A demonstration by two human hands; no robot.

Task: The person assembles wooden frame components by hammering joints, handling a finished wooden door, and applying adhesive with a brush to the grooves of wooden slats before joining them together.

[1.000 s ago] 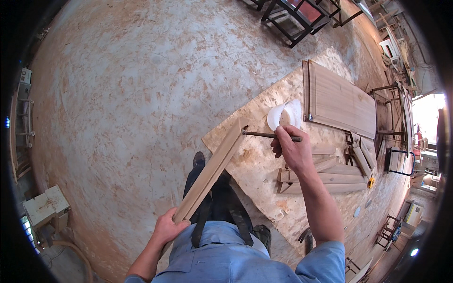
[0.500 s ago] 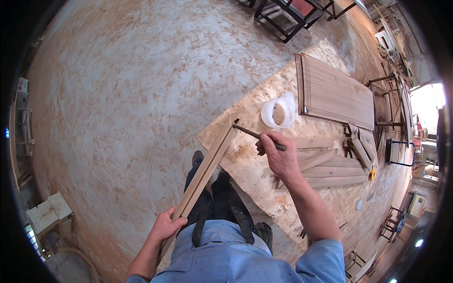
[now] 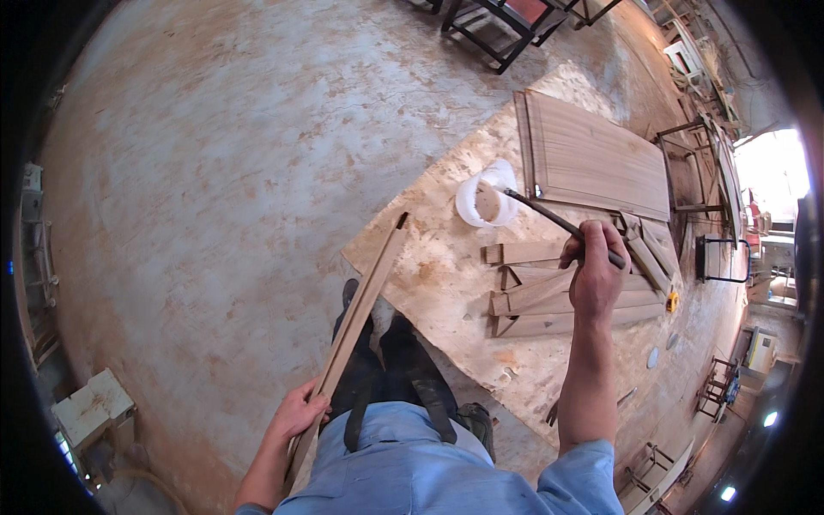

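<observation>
My left hand (image 3: 298, 414) grips a long, narrow wooden rail (image 3: 365, 300) near its lower end. The rail slants up and away over my legs, and its far end looks dark. In my right hand (image 3: 596, 268) is a thin dark-handled brush (image 3: 560, 221), pointing up and left. Its tip is at the right side of a white translucent plastic tub (image 3: 468, 202); whether it touches the wall I cannot tell. The tub rests on a stained plywood sheet (image 3: 429, 257), left of the brush hand.
Several loose wooden rails (image 3: 549, 322) lie beneath my right hand. Flat wooden panels (image 3: 601, 154) rest beyond the tub. A yellow tape measure (image 3: 672, 301) is right of the rails. Dark chair frames (image 3: 481, 34) stand at the far side, and a dusty white cabinet (image 3: 94, 408) at left.
My right hand has drawn the brush away from the rail's far end, rightward to the tub. The rail in my left hand has turned, so it looks narrower.
</observation>
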